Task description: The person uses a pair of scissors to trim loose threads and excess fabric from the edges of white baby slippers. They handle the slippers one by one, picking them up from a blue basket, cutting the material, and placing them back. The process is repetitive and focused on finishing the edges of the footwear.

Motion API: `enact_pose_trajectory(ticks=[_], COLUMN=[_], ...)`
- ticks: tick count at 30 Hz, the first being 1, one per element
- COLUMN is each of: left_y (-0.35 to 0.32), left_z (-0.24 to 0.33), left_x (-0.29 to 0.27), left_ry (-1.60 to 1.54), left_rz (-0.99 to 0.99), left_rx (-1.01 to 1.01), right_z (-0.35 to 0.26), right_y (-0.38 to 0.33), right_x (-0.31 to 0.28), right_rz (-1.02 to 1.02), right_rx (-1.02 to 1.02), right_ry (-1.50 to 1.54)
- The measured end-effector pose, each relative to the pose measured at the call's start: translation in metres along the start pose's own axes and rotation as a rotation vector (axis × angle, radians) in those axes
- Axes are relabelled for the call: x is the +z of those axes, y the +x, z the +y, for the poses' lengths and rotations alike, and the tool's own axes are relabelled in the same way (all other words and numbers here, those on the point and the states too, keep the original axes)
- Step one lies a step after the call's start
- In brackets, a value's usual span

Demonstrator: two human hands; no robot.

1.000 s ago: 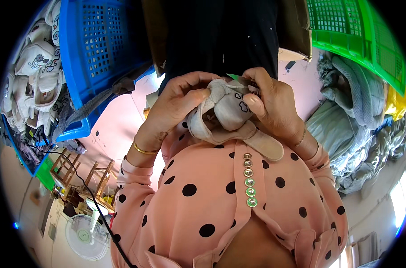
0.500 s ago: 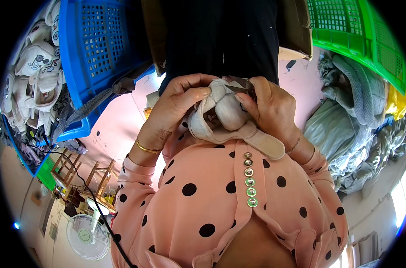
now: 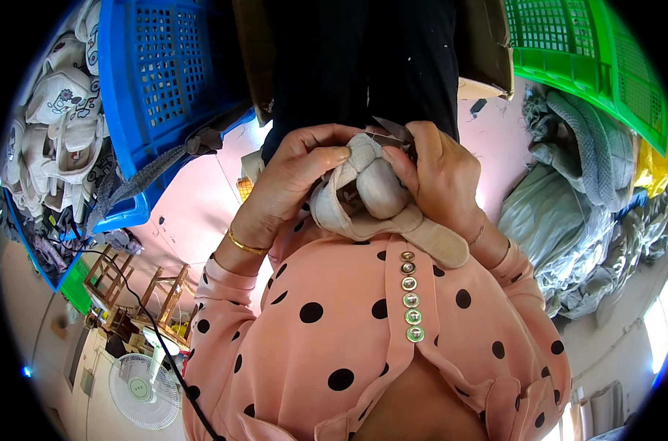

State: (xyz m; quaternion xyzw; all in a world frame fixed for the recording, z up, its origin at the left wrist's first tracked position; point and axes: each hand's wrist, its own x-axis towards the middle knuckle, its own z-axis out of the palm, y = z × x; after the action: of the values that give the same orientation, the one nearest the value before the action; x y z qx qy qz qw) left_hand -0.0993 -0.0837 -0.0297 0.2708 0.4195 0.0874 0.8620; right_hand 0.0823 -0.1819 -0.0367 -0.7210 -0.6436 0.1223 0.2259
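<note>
Head view: the shoe point(image 3: 382, 192) is held between both hands, in front of the shirt point(image 3: 341, 334) and below the trousers point(image 3: 363, 70); no bench carries it. The left hand point(image 3: 301, 165) pinches its upper left edge between thumb and curled fingers. The right hand point(image 3: 446, 175), nearly closed, appears to grip a dark pointed tool point(image 3: 391, 130), probably a blade; its thumb lies at the shoe's top. The step in hand looks like close work along that upper edge. The next move calls for a firm left pinch and a tip kept clear of the left thumb. Room between the thumbs is tight; outward, gaps separate the hands from the blue crate's point(image 3: 119, 110) right edge and the box's point(image 3: 488, 62) lower right corner.
</note>
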Motion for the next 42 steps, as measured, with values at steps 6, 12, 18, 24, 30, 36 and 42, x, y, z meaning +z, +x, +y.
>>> enact_pose_trajectory(ticks=[6,12,18,24,30,36,42], left_y=[0.003,0.002,0.0,-0.001,0.001,0.004,0.014], left_z=[-0.002,-0.006,-0.005,-0.002,0.003,0.028,0.019], left_x=[-0.002,-0.005,-0.003,-0.002,-0.009,-0.007,0.0], left_ry=[0.015,-0.04,-0.045,-0.071,0.011,0.551,1.178], left_rz=[-0.021,-0.018,0.003,-0.012,-0.07,-0.086,0.143], left_rx=[-0.015,-0.014,0.014,0.014,0.083,0.372,0.834], right_z=[0.01,0.024,0.024,0.018,0.018,0.013,0.015], right_y=[0.004,0.007,0.007,0.017,0.021,0.038,0.026], right_x=[-0.004,-0.019,-0.023,-0.026,-0.021,-0.016,0.019], right_rz=[-0.145,-0.19,-0.215,-0.178,-0.264,-0.413,-0.168], right_rx=[0.547,0.163,-0.129,-0.268,0.045,0.229,0.257], right_ry=[1.036,0.403,0.061,0.022,0.565,0.712,0.81])
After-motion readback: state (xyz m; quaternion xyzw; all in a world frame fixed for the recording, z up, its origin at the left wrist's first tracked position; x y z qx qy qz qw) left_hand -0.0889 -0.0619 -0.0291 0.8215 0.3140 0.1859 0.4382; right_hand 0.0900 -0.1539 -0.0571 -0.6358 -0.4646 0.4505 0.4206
